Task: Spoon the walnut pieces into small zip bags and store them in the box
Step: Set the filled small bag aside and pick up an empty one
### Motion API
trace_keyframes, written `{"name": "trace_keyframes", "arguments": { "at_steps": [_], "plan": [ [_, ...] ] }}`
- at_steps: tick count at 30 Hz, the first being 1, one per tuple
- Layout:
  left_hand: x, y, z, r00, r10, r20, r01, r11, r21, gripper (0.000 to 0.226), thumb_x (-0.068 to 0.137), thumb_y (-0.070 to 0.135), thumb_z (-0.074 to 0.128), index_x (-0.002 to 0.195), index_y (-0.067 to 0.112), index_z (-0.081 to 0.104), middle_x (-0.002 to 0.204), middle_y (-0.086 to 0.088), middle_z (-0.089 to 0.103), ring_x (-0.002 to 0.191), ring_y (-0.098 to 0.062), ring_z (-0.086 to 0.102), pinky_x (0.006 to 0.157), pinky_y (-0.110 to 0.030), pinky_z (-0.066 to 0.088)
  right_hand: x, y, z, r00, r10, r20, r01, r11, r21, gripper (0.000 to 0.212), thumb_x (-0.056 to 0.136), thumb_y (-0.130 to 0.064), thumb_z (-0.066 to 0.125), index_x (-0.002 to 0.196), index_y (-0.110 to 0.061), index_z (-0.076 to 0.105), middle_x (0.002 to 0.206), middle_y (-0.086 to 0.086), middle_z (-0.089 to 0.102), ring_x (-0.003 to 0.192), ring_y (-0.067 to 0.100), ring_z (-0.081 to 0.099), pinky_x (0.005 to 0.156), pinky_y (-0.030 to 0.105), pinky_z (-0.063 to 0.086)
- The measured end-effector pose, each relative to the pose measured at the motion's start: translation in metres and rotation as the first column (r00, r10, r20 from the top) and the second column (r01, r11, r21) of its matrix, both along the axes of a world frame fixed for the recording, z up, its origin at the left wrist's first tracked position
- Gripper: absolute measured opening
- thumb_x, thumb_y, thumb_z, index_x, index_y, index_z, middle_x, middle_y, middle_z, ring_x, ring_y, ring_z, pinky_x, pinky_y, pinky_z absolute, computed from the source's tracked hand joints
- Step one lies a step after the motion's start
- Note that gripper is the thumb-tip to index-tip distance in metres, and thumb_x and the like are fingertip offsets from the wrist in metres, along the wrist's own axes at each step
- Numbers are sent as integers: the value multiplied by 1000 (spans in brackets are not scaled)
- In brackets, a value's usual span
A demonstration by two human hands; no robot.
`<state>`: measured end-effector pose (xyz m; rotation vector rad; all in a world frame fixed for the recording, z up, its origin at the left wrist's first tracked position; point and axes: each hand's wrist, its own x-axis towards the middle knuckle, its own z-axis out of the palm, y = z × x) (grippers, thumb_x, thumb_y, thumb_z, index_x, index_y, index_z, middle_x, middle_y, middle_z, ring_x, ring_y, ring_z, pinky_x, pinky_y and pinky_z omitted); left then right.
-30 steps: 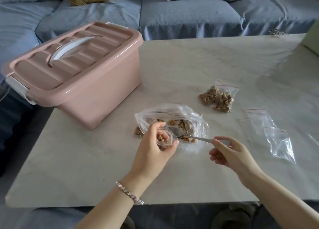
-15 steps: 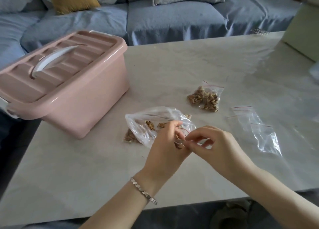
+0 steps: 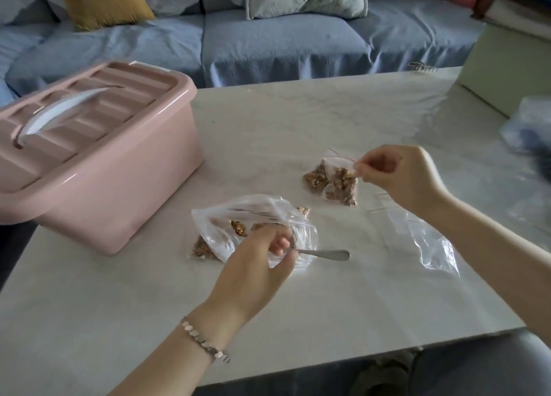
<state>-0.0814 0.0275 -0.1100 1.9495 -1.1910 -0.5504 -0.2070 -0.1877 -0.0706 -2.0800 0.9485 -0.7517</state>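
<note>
Counting: two filled small zip bags (image 3: 334,182) at 1 o'clock of table (image 3: 119,291) centre, right hand (image 3: 396,176) pinching the nearer one's top edge. One large walnut bag (image 3: 256,225) at centre; left hand (image 3: 256,264) curled loosely over one spoon (image 3: 325,254), grip uncertain. Empty zip bags (image 3: 429,240) at 3 o'clock, count unclear. One lidded pink box (image 3: 89,157) at 10 o'clock.

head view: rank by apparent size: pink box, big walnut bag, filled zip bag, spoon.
Largest to smallest:
1. pink box
2. big walnut bag
3. filled zip bag
4. spoon, though its bowl is hidden, so 3 versus 4 is unsure.
</note>
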Motion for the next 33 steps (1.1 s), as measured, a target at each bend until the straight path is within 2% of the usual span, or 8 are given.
{"name": "trace_keyframes", "arguments": {
  "at_steps": [5, 9, 13, 17, 22, 25, 29, 33],
  "plan": [
    [9, 14, -4, 998, -17, 63, 11, 996, 89, 7, 85, 26, 62, 92, 27, 62, 84, 15, 64, 85, 2, 57, 73, -8, 40, 20, -34, -53, 990, 15, -139, -6, 998, 64, 7, 77, -13, 73, 76, -8, 69, 70, 6, 65, 62, 6, 54, 63, 21, 41],
    [16, 19, -5, 997, 14, 77, -22, 994, 109, 9, 83, 27, 64, 90, 32, 60, 80, 16, 64, 86, 3, 57, 71, -8, 41, 18, -39, -61, 988, -61, -142, 61, 998, -3, 11, 82, -15, 67, 90, -8, 66, 84, 5, 67, 73, 15, 56, 58, 4, 37],
    [16, 17, -7, 996, 20, 84, -29, 994, 106, 10, 82, 27, 65, 86, 34, 59, 80, 18, 64, 84, 5, 57, 70, -9, 41, -6, -43, -59, 964, -123, -235, 117, 992, -40, 25, 88, -25, 59, 109, -12, 58, 95, 2, 62, 86, 18, 57, 74, 25, 43],
    [10, 15, -8, 997, 12, 72, -20, 993, 112, 8, 83, 27, 64, 86, 33, 60, 89, 25, 61, 86, 3, 57, 70, -9, 42, -41, -59, -66, 782, -248, -572, 253, 965, -71, 38, 86, -36, 58, 115, -11, 56, 111, 10, 62, 100, 29, 57, 84, 34, 46],
    [5, 14, -5, 998, 22, 51, -29, 992, 121, 12, 83, 24, 65, 81, 34, 60, 89, 30, 60, 81, 1, 59, 71, -20, 47, -48, -54, -74, 593, -151, -791, 296, 954, 40, 57, 73, -45, 71, 116, -12, 52, 112, 12, 60, 106, 32, 55, 84, 33, 46],
    [5, 15, -3, 998, 27, 49, -34, 991, 126, 12, 83, 24, 65, 80, 33, 59, 88, 31, 60, 79, 4, 58, 68, -14, 44, -43, -57, -77, 646, -166, -745, 344, 934, 90, 48, 74, -31, 73, 112, -7, 57, 108, 12, 62, 100, 31, 59, 80, 31, 47],
    [4, 15, -1, 999, 20, 50, -27, 992, 127, 11, 83, 24, 65, 81, 34, 59, 89, 31, 59, 81, 3, 58, 67, -12, 44, -35, -58, -79, 680, -164, -715, 338, 935, 107, 23, 75, -15, 67, 94, -3, 68, 81, 9, 61, 75, 27, 58, 64, 25, 41],
    [1, 16, -1, 999, 24, 31, -28, 992, 124, 9, 84, 25, 64, 84, 34, 60, 76, 18, 64, 78, 2, 58, 65, -11, 44, -33, -44, -83, 783, -229, -578, 328, 942, 72, 6, 78, -16, 60, 80, -18, 65, 80, 5, 66, 77, 30, 64, 66, 27, 46]
  ]
}}
